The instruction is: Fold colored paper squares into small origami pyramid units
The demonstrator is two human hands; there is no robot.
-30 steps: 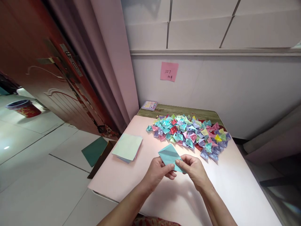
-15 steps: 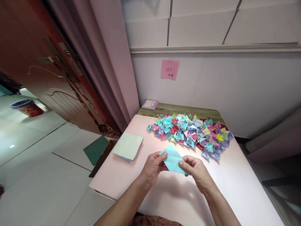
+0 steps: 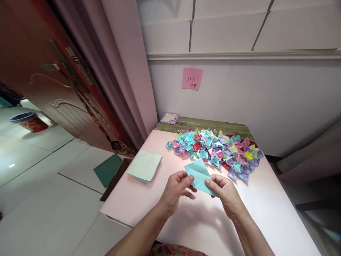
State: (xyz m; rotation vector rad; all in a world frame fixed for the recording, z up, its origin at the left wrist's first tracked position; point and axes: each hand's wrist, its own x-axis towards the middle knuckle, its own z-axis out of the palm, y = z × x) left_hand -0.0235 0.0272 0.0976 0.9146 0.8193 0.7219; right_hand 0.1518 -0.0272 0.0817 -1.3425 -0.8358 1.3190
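A creased light-blue square of paper (image 3: 198, 175) is held just above the pink table (image 3: 138, 202), tilted with its far corner raised. My left hand (image 3: 176, 190) pinches its left edge between thumb and fingers. My right hand (image 3: 225, 193) grips its near right corner, fingers curled. Beyond the hands lies a heap of several small folded paper shapes (image 3: 215, 151) in blue, pink, purple, green and yellow. A stack of flat coloured paper squares (image 3: 144, 166) rests on the table to the left of my hands.
A small printed packet (image 3: 169, 118) lies on the wooden strip by the wall. A pink sticky note (image 3: 192, 79) is stuck on the wall above. A dark green sheet (image 3: 108, 169) leans off the table's left edge. A curtain and a red door stand at left.
The blue paper has been turned between my hands and its far corner now stands higher. Both hands kept their grip and stayed in nearly the same place.
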